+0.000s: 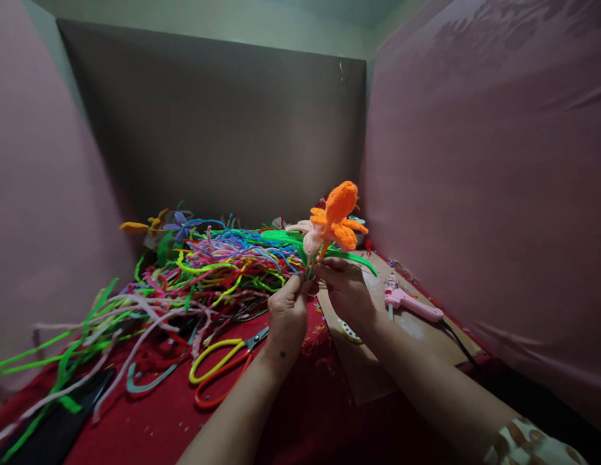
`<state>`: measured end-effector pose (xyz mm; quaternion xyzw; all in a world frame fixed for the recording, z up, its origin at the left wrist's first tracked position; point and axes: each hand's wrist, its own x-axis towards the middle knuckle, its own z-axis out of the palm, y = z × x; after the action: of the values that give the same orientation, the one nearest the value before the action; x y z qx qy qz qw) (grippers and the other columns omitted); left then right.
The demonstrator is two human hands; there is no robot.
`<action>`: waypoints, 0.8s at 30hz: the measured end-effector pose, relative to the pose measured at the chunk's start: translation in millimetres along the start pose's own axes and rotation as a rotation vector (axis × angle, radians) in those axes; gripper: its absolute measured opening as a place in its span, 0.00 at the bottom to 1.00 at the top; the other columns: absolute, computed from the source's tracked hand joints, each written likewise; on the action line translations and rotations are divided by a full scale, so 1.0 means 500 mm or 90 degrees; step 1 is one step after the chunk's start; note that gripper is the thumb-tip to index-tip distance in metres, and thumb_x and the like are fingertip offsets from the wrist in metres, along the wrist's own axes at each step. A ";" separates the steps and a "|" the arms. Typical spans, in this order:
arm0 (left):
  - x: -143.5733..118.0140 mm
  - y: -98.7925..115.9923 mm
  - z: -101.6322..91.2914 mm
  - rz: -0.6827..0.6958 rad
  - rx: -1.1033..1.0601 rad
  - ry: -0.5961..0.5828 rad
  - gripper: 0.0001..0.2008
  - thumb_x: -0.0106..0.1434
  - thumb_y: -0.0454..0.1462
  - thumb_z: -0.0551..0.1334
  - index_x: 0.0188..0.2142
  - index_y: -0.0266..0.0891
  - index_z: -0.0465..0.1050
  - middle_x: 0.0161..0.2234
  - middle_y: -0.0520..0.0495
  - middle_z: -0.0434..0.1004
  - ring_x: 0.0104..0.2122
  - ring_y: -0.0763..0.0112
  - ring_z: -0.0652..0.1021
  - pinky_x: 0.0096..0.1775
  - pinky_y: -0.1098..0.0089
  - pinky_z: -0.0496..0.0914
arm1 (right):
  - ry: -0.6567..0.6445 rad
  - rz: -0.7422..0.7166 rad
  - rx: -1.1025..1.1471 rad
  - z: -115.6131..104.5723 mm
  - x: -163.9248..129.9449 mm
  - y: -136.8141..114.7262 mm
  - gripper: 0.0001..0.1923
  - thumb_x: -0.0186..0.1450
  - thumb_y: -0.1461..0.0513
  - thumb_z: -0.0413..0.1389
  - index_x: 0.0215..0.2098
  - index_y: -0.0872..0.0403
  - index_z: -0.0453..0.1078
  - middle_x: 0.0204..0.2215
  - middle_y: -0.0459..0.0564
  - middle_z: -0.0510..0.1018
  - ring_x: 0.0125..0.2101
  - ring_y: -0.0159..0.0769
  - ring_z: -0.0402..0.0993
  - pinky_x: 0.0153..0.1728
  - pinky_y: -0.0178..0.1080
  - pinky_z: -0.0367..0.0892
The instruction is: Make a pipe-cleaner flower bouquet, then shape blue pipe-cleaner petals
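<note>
Both hands meet at the middle of the view around a small bunch of pipe-cleaner flowers. My left hand (289, 313) is closed on the stems from the left, thumb upward. From the right, my right hand (347, 289) pinches at the same stems, its fingertips close to the left thumb. Above the hands stands a bright orange flower (341, 205), upright, with a pale pink flower (312, 241) beside it on the left. Long green leaves (353, 258) spread out to either side. The lower stem ends are hidden by the fingers.
A large heap of coloured pipe cleaners (223, 258) covers the left and back of the red cloth (155, 426). Scissors (217, 368) with yellow and red handles lie left of my arm. A pink glue gun (411, 303) rests on a brown board (377, 374) at right. Pink walls stand on both sides.
</note>
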<state>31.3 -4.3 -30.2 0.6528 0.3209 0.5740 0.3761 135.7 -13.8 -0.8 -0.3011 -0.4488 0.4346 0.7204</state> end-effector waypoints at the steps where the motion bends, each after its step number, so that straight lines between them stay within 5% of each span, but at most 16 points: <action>1: 0.000 0.005 0.000 -0.001 0.005 -0.004 0.08 0.60 0.37 0.56 0.31 0.38 0.74 0.26 0.52 0.74 0.27 0.74 0.73 0.32 0.75 0.67 | 0.008 0.001 -0.014 0.001 -0.001 -0.004 0.04 0.49 0.62 0.62 0.20 0.54 0.72 0.17 0.41 0.71 0.21 0.28 0.63 0.24 0.34 0.60; 8: -0.001 0.023 0.001 -0.027 0.028 -0.001 0.09 0.59 0.35 0.56 0.23 0.37 0.69 0.19 0.55 0.67 0.22 0.78 0.67 0.27 0.77 0.63 | -0.007 0.019 -0.024 -0.004 -0.002 -0.002 0.04 0.49 0.62 0.62 0.20 0.54 0.72 0.17 0.41 0.70 0.19 0.29 0.63 0.23 0.34 0.61; 18: 0.001 0.008 0.000 -0.018 -0.009 0.018 0.07 0.58 0.37 0.58 0.28 0.38 0.73 0.20 0.55 0.68 0.21 0.79 0.67 0.27 0.77 0.64 | -0.036 0.059 -0.012 -0.014 -0.003 0.015 0.04 0.51 0.61 0.61 0.26 0.53 0.73 0.22 0.43 0.74 0.21 0.28 0.66 0.24 0.34 0.62; 24: -0.002 0.016 0.001 -0.025 -0.014 0.027 0.08 0.58 0.39 0.59 0.30 0.38 0.74 0.20 0.55 0.70 0.21 0.79 0.68 0.26 0.77 0.64 | -0.100 0.015 -0.036 -0.010 -0.005 0.006 0.04 0.53 0.61 0.60 0.24 0.54 0.73 0.14 0.41 0.70 0.17 0.28 0.63 0.20 0.33 0.61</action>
<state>31.8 -9.4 -23.9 0.6299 0.3350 0.5837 0.3877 138.6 -15.0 -6.5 -0.2915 -0.5128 0.4524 0.6689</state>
